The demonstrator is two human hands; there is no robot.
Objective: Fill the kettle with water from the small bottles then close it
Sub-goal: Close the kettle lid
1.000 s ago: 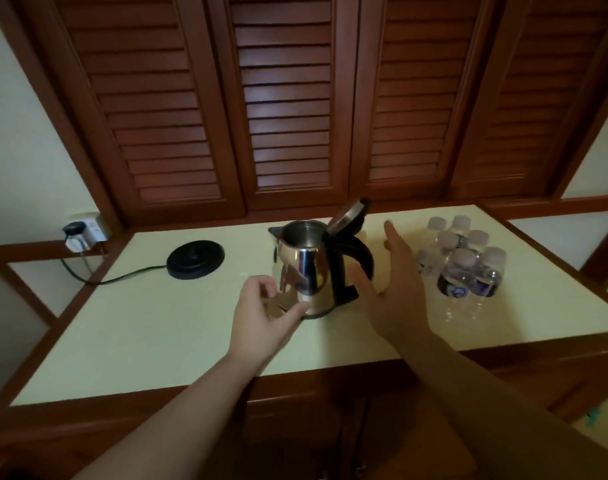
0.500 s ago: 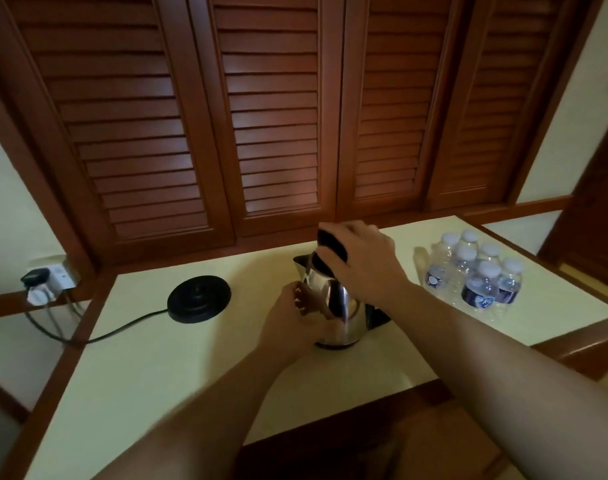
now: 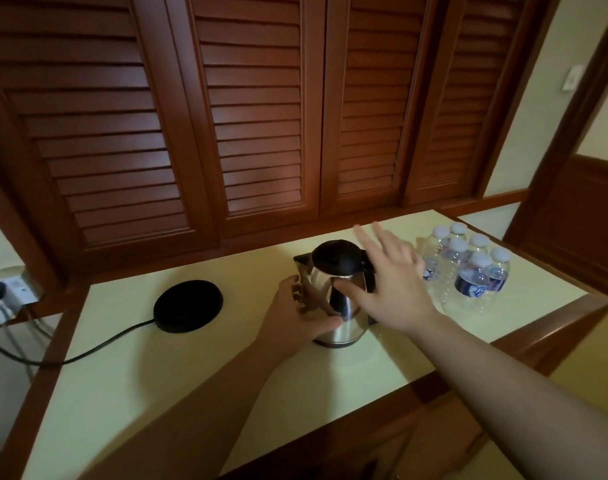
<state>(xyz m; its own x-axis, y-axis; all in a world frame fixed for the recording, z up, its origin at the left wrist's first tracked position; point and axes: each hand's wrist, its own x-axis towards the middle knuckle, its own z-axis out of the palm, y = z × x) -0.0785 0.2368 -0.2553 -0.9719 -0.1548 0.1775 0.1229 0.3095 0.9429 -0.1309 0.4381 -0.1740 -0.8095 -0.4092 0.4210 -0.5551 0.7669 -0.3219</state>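
Head view: the fingers of the left hand (image 3: 297, 315) curl around the steel kettle (image 3: 340, 299), while the right hand (image 3: 390, 285) hovers beside its closed black lid (image 3: 335, 260), fingers spread and straight. The kettle stands on the pale counter (image 3: 191, 382), between the black base (image 3: 188, 305) and the small bottles (image 3: 468, 268)

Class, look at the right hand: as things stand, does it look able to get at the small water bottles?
Probably yes. The right hand is open with fingers spread, just beside the kettle, and the bottles stand close on its right on the same counter. Nothing lies between them.
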